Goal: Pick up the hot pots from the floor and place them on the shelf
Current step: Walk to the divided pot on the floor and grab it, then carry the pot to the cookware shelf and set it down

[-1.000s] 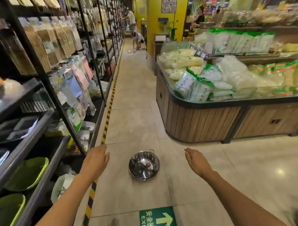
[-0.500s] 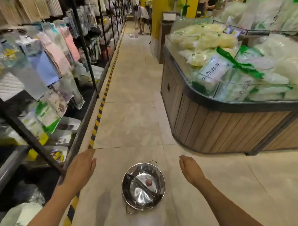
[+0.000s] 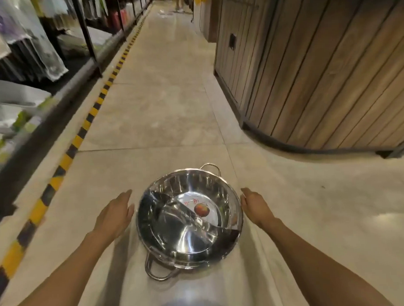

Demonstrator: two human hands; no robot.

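Running along the left, a dark metal shelf [image 3: 45,98] borders a yellow-and-black striped floor line [image 3: 68,155]. Beside it the left hand [image 3: 115,216] hovers open, fingers together, just off the rim of a round, divided stainless-steel hot pot [image 3: 189,224] sitting on the beige tiled floor [image 3: 163,122]. The right hand [image 3: 254,207], open too, is at the opposite rim; contact is unclear.

Mirror-bright silver divided hot pot [image 3: 189,218] bearing a red-orange round sticker [image 3: 201,210]. Yellow-and-black striped floor tape [image 3: 66,157] at nine o'clock on beige tile floor [image 3: 154,113]. Brown vertical-plank wooden counter [image 3: 319,64] at two o'clock.
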